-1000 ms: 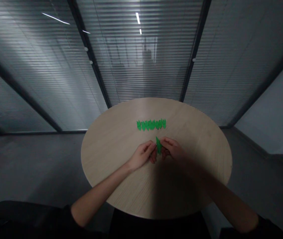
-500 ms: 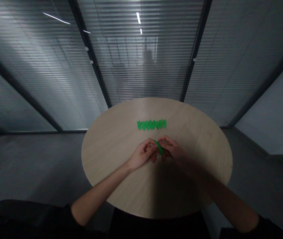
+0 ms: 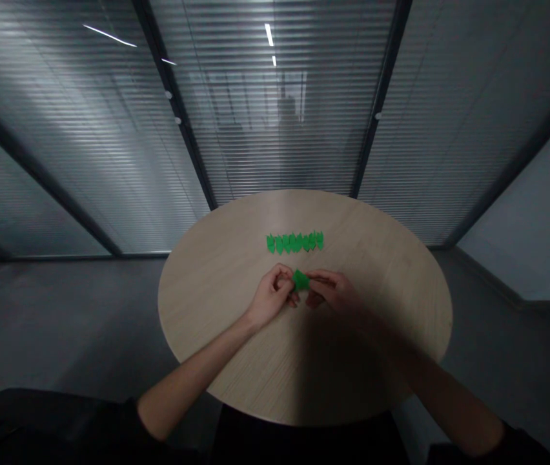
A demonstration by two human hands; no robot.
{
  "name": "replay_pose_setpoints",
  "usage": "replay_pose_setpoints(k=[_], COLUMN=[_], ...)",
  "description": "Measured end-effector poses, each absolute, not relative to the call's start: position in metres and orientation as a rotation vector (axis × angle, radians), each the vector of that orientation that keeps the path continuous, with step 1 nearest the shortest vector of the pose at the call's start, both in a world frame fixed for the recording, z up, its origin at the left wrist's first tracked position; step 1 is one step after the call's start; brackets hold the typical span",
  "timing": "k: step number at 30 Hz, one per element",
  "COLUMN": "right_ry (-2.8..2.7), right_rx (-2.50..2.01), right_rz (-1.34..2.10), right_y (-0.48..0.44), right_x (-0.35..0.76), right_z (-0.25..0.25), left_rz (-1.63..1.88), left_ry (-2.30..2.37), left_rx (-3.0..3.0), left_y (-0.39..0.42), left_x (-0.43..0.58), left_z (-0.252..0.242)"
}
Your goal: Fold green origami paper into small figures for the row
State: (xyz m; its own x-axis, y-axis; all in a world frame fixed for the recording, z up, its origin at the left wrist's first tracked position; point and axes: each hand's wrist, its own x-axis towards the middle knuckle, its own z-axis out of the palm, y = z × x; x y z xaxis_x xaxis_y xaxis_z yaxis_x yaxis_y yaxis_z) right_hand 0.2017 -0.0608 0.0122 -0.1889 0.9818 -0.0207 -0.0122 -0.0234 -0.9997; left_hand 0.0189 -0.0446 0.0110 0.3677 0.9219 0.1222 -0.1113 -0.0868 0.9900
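A small piece of green paper (image 3: 301,280), seemingly folded, is held between my two hands above the near middle of the table. My left hand (image 3: 275,289) pinches its left edge with thumb and forefinger. On the other side my right hand (image 3: 329,288) has its fingers closed on the right edge. Just beyond the hands lies a row of several small folded green paper pieces (image 3: 295,243), set close side by side with pointed ends. Shadow hides part of the right hand's lower fingers.
Both hands are over a round wooden table (image 3: 207,284). Behind it stands a glass partition with blinds (image 3: 279,155) and dark frame posts. Grey floor (image 3: 86,323) surrounds the table, with a pale wall (image 3: 536,226) to the right.
The green paper has turned from a narrow, slanted edge-on view to a broader face and shifted slightly left. My left hand has moved slightly left; the row has stayed put.
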Motion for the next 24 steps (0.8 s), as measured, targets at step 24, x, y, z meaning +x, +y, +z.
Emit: replay_pose_setpoints(k=[24], right_ry=[-1.241], right_rx=[-1.156], right_rz=[1.406], right_y=[-0.052], right_x=[0.206], right_z=[-0.001], left_rz=[1.098], left_ry=[1.001], left_rx=[1.958], left_y=[-0.039], left_x=[0.012], left_z=[-0.002])
